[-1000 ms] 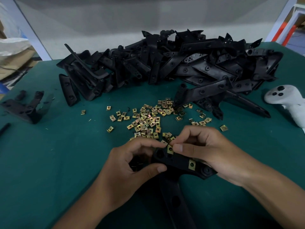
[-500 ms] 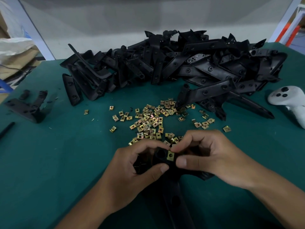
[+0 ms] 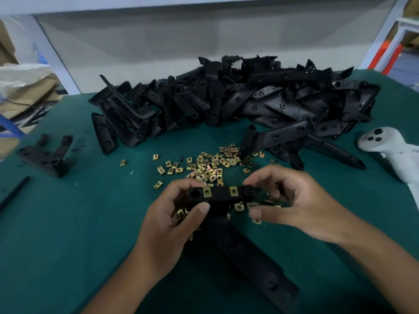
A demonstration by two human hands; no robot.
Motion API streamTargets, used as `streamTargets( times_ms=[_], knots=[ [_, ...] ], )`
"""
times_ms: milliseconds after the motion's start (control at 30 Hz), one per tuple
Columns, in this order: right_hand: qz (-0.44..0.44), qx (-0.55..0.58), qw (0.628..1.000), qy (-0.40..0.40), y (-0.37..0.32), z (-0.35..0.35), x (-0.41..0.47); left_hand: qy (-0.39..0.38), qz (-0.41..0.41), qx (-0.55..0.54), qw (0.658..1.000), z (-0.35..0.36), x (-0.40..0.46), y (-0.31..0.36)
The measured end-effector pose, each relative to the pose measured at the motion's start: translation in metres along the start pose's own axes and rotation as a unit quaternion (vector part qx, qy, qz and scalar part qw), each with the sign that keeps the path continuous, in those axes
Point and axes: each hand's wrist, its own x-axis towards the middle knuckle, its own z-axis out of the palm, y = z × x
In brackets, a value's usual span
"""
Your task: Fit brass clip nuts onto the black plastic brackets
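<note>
Holding the T-shaped black plastic bracket level between both hands matters now: left hand grips its near end, right hand pinches the far end. Two square brass clip nuts sit on its crossbar; press each flush, I judge, before reaching for more from the loose pile just beyond the fingers.

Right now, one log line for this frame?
step: clip fitting | bracket: two nuts on | left hand: grips bracket | right hand: at bracket end | loose nuts: on table
</note>
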Motion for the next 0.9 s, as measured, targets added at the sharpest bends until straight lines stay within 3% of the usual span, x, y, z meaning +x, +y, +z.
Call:
streamTargets(
  times_ms=[233,433,667,900],
  knots=[
    [-0.103,-0.089,0.988,0.075,-0.035,-0.016,-0.014,0.019,0.066,0.048,0.996,0.004,-0.006,0.024],
    [-0.162,-0.189,0.951,0.186,-0.073,-0.061,-0.09,-0.04,0.18,0.115,0.976,0.054,-0.005,0.078],
    [-0.031,-0.262,0.903,0.339,-0.075,-0.108,-0.251,-0.216,0.245,0.087,0.941,0.184,-0.033,0.117],
    [0.161,-0.286,0.833,0.445,-0.071,-0.105,-0.406,-0.39,0.298,0.1,0.865,0.308,-0.099,0.125]
  ],
)
